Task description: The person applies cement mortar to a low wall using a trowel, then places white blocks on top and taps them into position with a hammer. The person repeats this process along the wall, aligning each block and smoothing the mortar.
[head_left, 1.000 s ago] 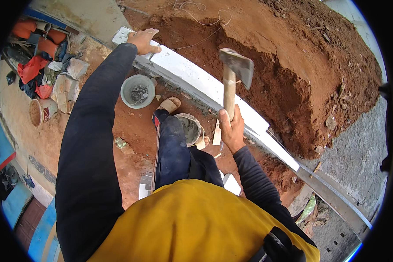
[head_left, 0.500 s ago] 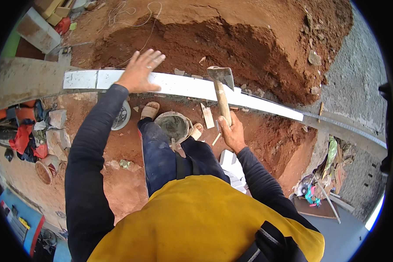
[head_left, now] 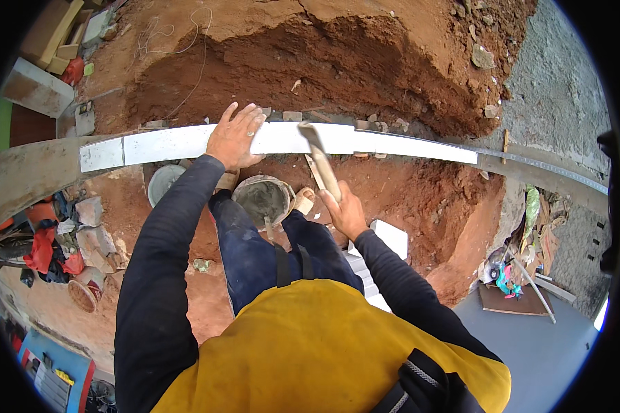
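My left hand (head_left: 236, 138) lies on a row of white blocks (head_left: 279, 140), its fingers stretched toward the far edge. In my right hand (head_left: 346, 212) is the wooden handle of a hatchet (head_left: 325, 172). Its blurred metal head is over the row, right of my left hand; whether it touches the block I cannot tell. Between my feet stands a bucket (head_left: 262, 198) of grey mortar, with a wooden-handled tool (head_left: 269, 228) leaning in it.
Beyond the row rises a cut bank of red earth (head_left: 269, 76). Spare white blocks (head_left: 390, 237) lie by my right forearm. A round pale container (head_left: 164, 182) sits left of the bucket. Concrete beam (head_left: 38, 171) runs off left; rubble and bags (head_left: 45, 241) lie below it.
My left hand has come down from above onto the white blocks. The hatchet has swung left and toward the row. A block in the middle now sits differently along the row.
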{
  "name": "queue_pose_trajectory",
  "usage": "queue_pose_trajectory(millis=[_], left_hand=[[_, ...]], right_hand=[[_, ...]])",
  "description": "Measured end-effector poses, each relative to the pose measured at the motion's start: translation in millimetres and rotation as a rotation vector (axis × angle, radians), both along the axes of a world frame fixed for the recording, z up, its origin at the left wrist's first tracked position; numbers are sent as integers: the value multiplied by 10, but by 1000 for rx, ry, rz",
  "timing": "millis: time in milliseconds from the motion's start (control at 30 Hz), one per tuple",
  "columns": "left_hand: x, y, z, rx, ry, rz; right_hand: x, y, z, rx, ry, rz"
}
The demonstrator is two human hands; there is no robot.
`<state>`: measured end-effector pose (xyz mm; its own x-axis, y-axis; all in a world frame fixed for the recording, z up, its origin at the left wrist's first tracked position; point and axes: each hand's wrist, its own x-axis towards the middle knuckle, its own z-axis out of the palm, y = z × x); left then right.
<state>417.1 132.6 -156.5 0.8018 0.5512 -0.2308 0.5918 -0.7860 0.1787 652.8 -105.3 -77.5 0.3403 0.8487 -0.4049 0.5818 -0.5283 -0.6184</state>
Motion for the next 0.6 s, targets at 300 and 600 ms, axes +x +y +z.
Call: queue_pose_trajectory(millis=[300,600], left_hand=[[13,-14,4,21,32,-19],[-89,-57,-91,123,-133,-64]], right_hand=[[2,-42,305,354,126,-24],[-142,130,111,-119,8,112]])
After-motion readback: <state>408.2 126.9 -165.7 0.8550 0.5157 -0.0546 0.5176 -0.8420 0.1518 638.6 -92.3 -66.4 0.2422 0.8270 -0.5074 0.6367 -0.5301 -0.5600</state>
